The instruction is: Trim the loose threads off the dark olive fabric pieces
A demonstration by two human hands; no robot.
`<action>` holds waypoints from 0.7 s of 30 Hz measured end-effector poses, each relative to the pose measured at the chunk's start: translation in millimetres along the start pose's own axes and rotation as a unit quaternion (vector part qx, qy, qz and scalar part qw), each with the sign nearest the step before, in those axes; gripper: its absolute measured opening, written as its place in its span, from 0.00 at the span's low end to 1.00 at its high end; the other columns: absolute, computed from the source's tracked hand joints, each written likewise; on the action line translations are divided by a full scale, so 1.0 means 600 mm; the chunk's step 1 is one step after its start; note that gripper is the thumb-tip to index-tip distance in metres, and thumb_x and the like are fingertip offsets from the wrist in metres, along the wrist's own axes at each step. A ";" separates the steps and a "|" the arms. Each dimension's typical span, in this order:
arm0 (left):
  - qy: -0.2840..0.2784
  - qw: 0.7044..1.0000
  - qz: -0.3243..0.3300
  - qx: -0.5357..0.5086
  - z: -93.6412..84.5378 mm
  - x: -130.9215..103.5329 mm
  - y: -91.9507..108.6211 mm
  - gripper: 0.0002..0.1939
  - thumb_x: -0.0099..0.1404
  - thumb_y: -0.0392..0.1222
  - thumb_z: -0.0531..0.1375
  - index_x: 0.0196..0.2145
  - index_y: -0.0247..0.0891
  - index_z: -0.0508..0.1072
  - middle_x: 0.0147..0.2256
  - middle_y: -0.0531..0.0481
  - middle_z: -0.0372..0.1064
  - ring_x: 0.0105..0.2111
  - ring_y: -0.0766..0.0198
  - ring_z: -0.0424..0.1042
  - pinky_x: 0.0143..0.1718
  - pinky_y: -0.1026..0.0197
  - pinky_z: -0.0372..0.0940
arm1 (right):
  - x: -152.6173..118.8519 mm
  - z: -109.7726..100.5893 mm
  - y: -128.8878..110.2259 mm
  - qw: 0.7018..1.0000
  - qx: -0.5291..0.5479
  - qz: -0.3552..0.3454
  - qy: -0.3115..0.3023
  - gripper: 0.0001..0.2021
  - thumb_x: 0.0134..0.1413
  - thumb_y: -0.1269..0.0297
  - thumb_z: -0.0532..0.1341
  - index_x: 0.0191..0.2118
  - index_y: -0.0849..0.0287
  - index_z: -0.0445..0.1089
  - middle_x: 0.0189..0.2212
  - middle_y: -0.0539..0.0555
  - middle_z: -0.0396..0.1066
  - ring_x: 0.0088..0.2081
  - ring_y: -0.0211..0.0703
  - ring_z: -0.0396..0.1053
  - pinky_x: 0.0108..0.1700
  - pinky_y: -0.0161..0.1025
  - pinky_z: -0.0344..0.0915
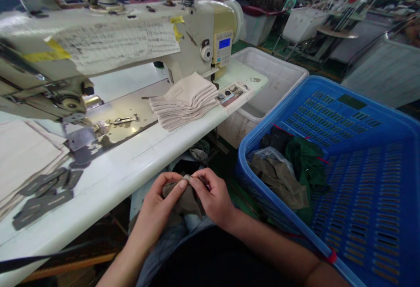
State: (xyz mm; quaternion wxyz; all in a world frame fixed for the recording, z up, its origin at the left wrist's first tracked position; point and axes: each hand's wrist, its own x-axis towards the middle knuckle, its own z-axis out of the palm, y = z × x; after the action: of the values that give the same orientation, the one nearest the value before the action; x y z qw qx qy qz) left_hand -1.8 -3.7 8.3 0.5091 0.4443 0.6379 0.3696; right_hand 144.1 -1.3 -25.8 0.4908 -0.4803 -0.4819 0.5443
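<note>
My left hand (166, 195) and my right hand (210, 193) meet over my lap, just off the table's front edge. Both pinch the upper edge of a brown-grey piece of fabric (187, 201), thumbs on the near side and fingertips close together. The cloth hangs down in folds between them. A small pale spot shows at the pinched edge, too small to name. Beyond them stands a sewing machine (131, 55), with a stack of cream fabric pieces (187, 99) on its table (147, 147).
Dark grey fabric tabs (46, 195) and cream panels (24, 155) lie at the table's left. To the right, a blue basket (278, 193) holds brown and green cloth, and a white bin (278, 70) stands behind it. More machines and bins fill the background.
</note>
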 end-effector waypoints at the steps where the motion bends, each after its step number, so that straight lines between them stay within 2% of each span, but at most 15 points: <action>1: -0.004 1.000 -0.008 -0.005 0.001 0.000 0.000 0.19 0.57 0.58 0.67 0.36 0.40 0.74 0.29 0.54 0.74 0.28 0.62 0.72 0.30 0.62 0.68 | -0.001 0.002 0.002 1.000 0.011 0.013 0.000 0.12 0.61 0.54 0.60 0.34 0.57 0.68 0.28 0.49 0.68 0.30 0.39 0.64 0.34 0.36 0.61; 3: -0.011 1.000 -0.016 -0.011 0.001 0.001 -0.003 0.18 0.58 0.56 0.66 0.37 0.40 0.75 0.29 0.53 0.76 0.27 0.61 0.73 0.31 0.60 0.69 | 0.003 0.006 0.007 0.998 0.043 0.052 -0.013 0.14 0.61 0.52 0.60 0.31 0.57 0.65 0.24 0.47 0.64 0.27 0.38 0.62 0.32 0.36 0.60; 5: -0.006 1.000 -0.001 0.018 -0.003 0.004 -0.009 0.16 0.59 0.55 0.64 0.36 0.40 0.76 0.27 0.53 0.76 0.25 0.61 0.73 0.30 0.59 0.68 | 0.009 0.003 0.013 0.994 0.062 0.084 -0.034 0.13 0.60 0.52 0.60 0.33 0.57 0.64 0.21 0.45 0.61 0.25 0.37 0.60 0.31 0.36 0.59; 9: 0.020 0.980 0.110 0.163 -0.018 0.016 -0.023 0.13 0.59 0.53 0.62 0.32 0.41 0.78 0.31 0.50 0.77 0.33 0.56 0.75 0.39 0.56 0.69 | 0.018 -0.015 0.018 0.995 0.028 0.071 -0.061 0.15 0.65 0.53 0.56 0.49 0.57 0.62 0.23 0.44 0.63 0.27 0.38 0.63 0.32 0.36 0.58; 11: 0.028 0.961 0.167 0.218 -0.024 0.021 -0.029 0.12 0.60 0.52 0.62 0.32 0.43 0.79 0.33 0.50 0.77 0.36 0.56 0.75 0.42 0.56 0.68 | 0.019 -0.024 0.016 0.992 0.012 0.068 -0.107 0.15 0.68 0.53 0.52 0.51 0.57 0.62 0.23 0.44 0.63 0.26 0.38 0.62 0.31 0.35 0.58; 14: 0.026 0.946 0.206 0.248 -0.028 0.023 -0.032 0.11 0.63 0.50 0.60 0.33 0.44 0.79 0.33 0.50 0.76 0.36 0.57 0.75 0.42 0.56 0.69 | 0.017 -0.026 0.014 0.979 0.009 0.099 -0.175 0.15 0.68 0.54 0.53 0.51 0.58 0.62 0.20 0.42 0.63 0.23 0.36 0.59 0.28 0.34 0.56; 21: 0.011 0.937 0.227 0.264 -0.021 0.018 -0.025 0.10 0.65 0.49 0.60 0.34 0.44 0.79 0.33 0.50 0.76 0.36 0.57 0.75 0.41 0.58 0.69 | 0.017 -0.017 0.014 0.980 -0.013 0.115 -0.160 0.12 0.67 0.55 0.54 0.47 0.58 0.63 0.19 0.42 0.62 0.22 0.35 0.59 0.27 0.33 0.57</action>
State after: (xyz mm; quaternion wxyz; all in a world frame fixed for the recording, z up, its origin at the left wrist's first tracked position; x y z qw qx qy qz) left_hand -18.2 1.4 -6.3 0.2687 0.6918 0.6002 0.2983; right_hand 153.0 8.7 -35.3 0.3351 -0.4455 -0.5026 0.6607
